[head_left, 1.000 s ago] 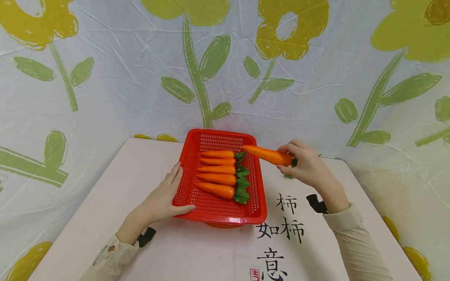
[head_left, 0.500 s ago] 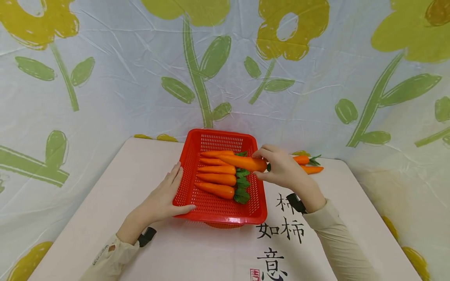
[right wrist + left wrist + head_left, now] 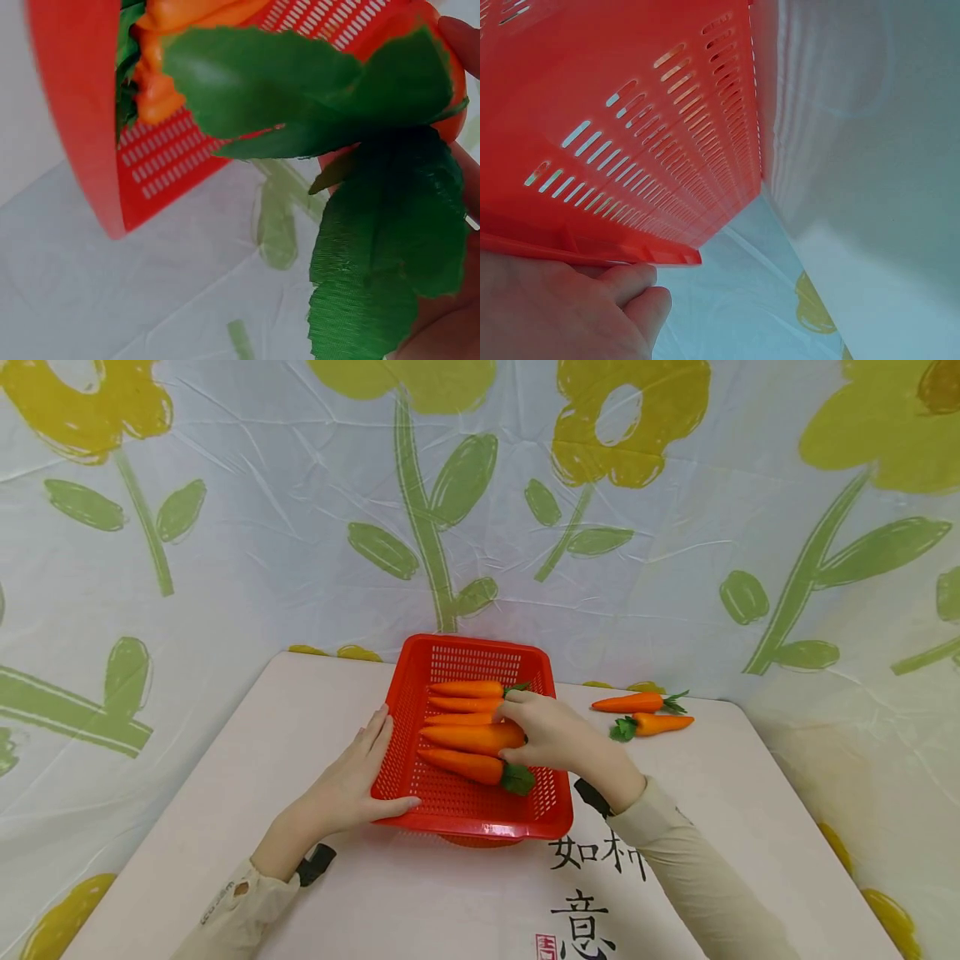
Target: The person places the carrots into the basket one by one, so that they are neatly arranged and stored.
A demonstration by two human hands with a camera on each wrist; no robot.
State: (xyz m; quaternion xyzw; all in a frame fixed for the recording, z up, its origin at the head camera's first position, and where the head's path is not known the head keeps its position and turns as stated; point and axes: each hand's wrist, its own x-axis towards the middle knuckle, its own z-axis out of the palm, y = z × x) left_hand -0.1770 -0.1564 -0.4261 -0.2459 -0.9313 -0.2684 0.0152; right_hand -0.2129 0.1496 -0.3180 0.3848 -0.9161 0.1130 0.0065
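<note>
Looking at a red basket (image 3: 480,829) with slotted walls on a pale desk (image 3: 330,702), holding a row of orange carrots (image 3: 461,766), pointy ends left, thick ends right. Can count four in there plus the held carrot (image 3: 474,737), over the near half of the row, just far of the nearest one. Can't tell about anything underneath. Also spotted two loose carrots (image 3: 628,703) at the far right of the desk, side by side with leaves at opposite ends.

Right grip (image 3: 551,731): closed to a pinch, thumb and fingertips around the held carrot's thick end. Left grip (image 3: 352,785): spread wide, fingers fairly straight at the left rim, thumb over the near left corner.

For writing, can read black characters (image 3: 579,920) on the near desk, 如 and 意, plus one partly covered by the right sleeve (image 3: 690,868) and a red stamp (image 3: 546,947) cut off at the bottom. Got lettering (image 3: 217,903) on the left sleeve (image 3: 251,906) too, unreadably small.

Only in the right wrist view: the held carrot's big green leaves (image 3: 262,82), hidden behind the grip in the head view. In the left wrist view: basket slots close up, fingertips (image 3: 649,306) right by the rim.
</note>
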